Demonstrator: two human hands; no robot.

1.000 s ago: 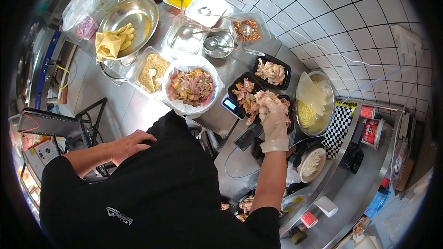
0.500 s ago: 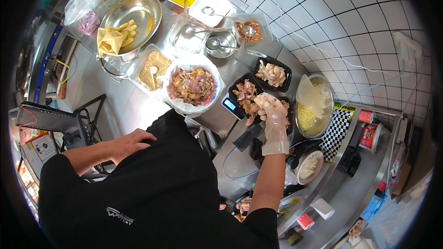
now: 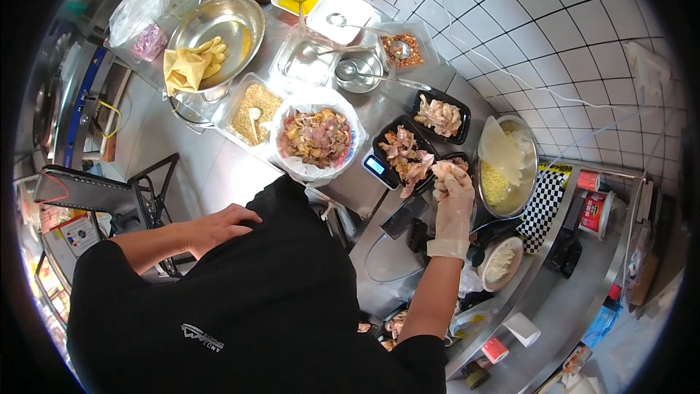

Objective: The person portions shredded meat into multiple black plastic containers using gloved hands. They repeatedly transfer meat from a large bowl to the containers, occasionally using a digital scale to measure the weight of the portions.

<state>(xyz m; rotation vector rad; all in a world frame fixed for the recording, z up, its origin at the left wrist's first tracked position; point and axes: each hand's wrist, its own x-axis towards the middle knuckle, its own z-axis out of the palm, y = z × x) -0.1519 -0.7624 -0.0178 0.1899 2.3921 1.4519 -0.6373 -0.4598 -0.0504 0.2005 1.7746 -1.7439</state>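
- Fingers of your gloved right hand (image 3: 452, 201) are clenched on a clump of shredded meat (image 3: 442, 168), held just over the near black tray (image 3: 453, 160); the heap it belongs to fills the black tray on the scale (image 3: 405, 157), just left of your fingertips.
- Your bare left hand (image 3: 219, 225) rests against your dark shirt with fingers loosely spread, gripping nothing.
- Keep the clump low over the tray as you let go, so strands do not fall on the steel counter (image 3: 219, 168); I judge small pinches will serve you better than one big drop.
- Watch the scale's small lit display (image 3: 377, 166), just left of your wrist, while you portion.
- Just right of your fingers, a steel bowl (image 3: 510, 168) holds pale shreds under a clear film.
- Beyond your fingers, a third black tray (image 3: 441, 115) carries lighter meat pieces.
- Left of the scale, a bag-lined bowl (image 3: 317, 137) is heaped with mixed meat.
- Right of your forearm, a black-and-white chequered pack (image 3: 545, 201) lies flat, with red-labelled round tubs (image 3: 594, 204) past it.
- Behind your elbow, a small red-and-white pack (image 3: 494, 350) and a white box (image 3: 523, 328) sit at the counter edge.
- Far left, yellow gloves (image 3: 191, 66) lie in a big steel basin (image 3: 219, 29).
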